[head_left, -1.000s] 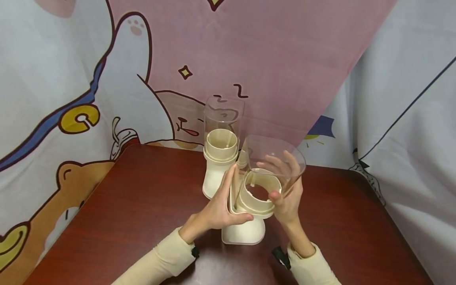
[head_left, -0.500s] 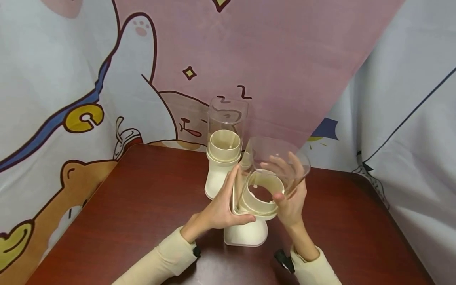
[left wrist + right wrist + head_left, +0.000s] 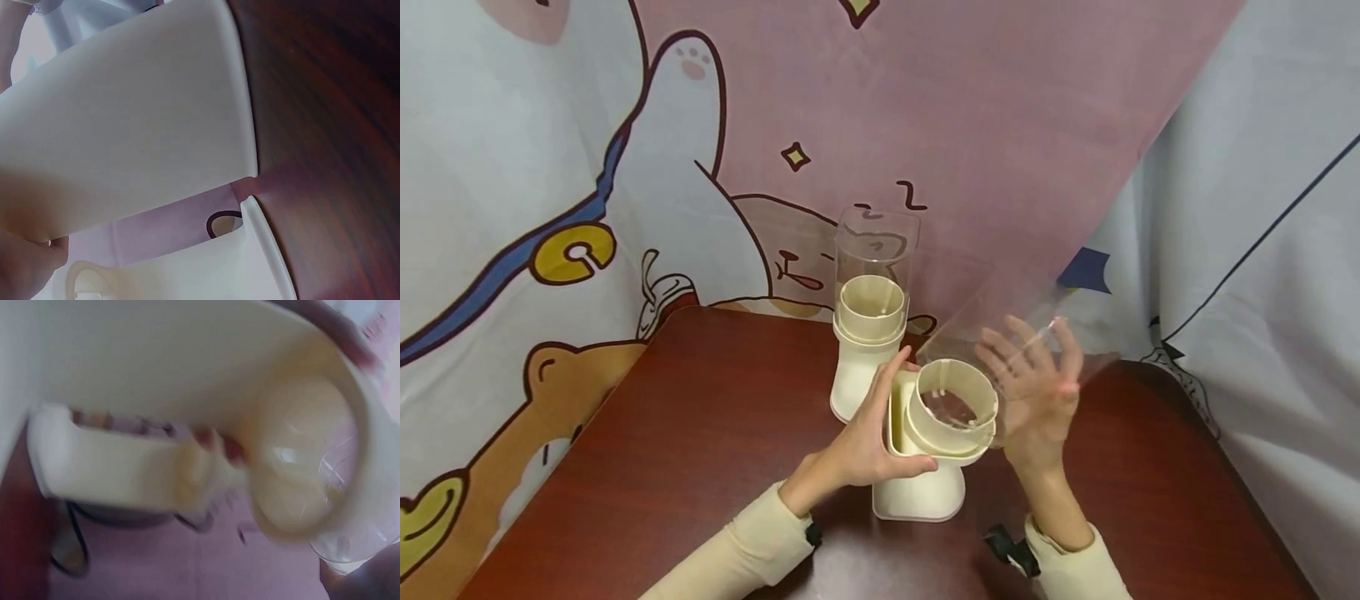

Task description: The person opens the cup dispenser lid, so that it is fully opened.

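In the head view my left hand (image 3: pixel 859 442) grips the upper part of a cream plastic dispenser stand (image 3: pixel 917 492), thumb along its front and fingers at its back left. The stand is upright on the table, and its round collar (image 3: pixel 951 437) shows from above. My right hand (image 3: pixel 1041 408) holds a clear plastic container (image 3: pixel 970 321), tilted to the right and blurred by motion, its lower end close by the collar. Fingers show through its clear wall. The left wrist view has the stand's smooth side (image 3: pixel 137 119) close up. In the right wrist view the collar (image 3: pixel 369 462) is blurred.
Behind and left stands a matching cream stand (image 3: pixel 857 383) with its clear container (image 3: pixel 872 237) upright on top. Both are on a dark red-brown wooden table (image 3: pixel 700 433). A printed cloth (image 3: pixel 1000 125) hangs behind the table's far edge.
My right hand has moved right with the clear container, tilting it away from the collar and baring the stand's top. The left hand keeps its grip on the stand.
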A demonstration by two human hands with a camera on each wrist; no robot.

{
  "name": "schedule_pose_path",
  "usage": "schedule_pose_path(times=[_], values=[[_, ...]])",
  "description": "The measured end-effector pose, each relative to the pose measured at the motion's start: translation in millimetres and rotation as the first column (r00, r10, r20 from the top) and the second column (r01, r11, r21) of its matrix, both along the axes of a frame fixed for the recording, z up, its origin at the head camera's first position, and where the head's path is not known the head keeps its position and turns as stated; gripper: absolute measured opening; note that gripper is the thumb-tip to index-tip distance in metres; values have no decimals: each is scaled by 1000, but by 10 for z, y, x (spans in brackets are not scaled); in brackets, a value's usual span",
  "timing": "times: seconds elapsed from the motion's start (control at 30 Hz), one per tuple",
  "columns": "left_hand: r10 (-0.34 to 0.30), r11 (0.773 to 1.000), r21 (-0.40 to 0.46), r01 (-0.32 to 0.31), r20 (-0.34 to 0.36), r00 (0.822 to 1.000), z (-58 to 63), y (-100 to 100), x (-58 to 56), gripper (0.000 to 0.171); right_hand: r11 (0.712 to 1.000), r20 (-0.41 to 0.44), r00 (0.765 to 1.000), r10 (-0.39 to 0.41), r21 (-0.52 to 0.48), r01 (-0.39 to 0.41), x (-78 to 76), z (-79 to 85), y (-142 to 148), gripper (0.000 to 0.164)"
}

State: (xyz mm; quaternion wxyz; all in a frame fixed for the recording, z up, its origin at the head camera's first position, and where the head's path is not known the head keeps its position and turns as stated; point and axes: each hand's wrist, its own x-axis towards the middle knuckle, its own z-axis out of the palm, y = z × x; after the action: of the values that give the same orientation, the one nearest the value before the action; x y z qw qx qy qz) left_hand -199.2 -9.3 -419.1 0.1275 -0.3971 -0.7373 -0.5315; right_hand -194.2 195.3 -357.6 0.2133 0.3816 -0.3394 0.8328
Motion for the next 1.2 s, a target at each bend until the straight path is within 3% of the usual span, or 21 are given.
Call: schedule_pose_path(times=[0.07,0.13,0.2,0.3,0.37,0.47,0.57,0.6,0.63,0.7,0.73,0.8,0.83,0.9,1.07,1.2], values=[[3,1000,-2,-3,-5,1000,-1,-16,-5,128,996,30,1000,6,-94,-3,-9,59,154,73],[6,1000,-9,-6,5,1000,2,-35,-2,127,985,78,994,-72,-152,83,-18,115,323,77],[7,1000,-15,-7,14,1000,2,-48,2,125,959,131,975,-180,-199,204,-39,152,488,82],[1,1000,-12,-1,20,1000,-4,-56,12,123,896,227,913,-340,-216,387,-84,166,716,85],[-2,1000,-5,2,17,1000,-13,-56,12,122,851,315,847,-428,-175,496,-123,160,847,79],[0,1000,4,0,4,1000,-25,-49,4,120,806,459,718,-523,-9,592,-200,121,1023,68],[2,1000,10,-2,-8,1000,-33,-39,-9,119,734,551,521,-652,288,615,-291,22,1176,72],[1,1000,12,-1,-7,1000,-33,-35,-10,119,689,544,447,-710,406,601,-324,-35,1220,77],[-1,1000,12,1,-4,1000,-33,-32,-9,119,626,512,374,-773,521,581,-358,-102,1264,80],[-6,1000,14,6,-1,1000,-33,-23,-6,119,473,408,244,-880,709,523,-422,-259,1340,86],[-8,1000,13,8,5,1000,-36,-18,-3,119,405,354,198,-914,770,492,-451,-341,1373,89],[-12,1000,8,12,13,1000,-37,-8,4,120,292,261,132,-956,857,424,-494,-487,1429,93],[-11,1000,5,11,14,1000,-40,-4,6,120,255,228,115,-967,884,391,-509,-547,1451,95],[-8,1000,0,8,13,1000,-44,4,7,119,220,196,107,-975,919,327,-529,-635,1476,101],[-4,1000,2,4,9,1000,-54,9,0,119,176,146,136,-980,954,242,-568,-730,1481,109],[-3,1000,2,3,4,1000,-47,8,-7,119,166,138,124,-983,952,258,-598,-770,1483,108]])
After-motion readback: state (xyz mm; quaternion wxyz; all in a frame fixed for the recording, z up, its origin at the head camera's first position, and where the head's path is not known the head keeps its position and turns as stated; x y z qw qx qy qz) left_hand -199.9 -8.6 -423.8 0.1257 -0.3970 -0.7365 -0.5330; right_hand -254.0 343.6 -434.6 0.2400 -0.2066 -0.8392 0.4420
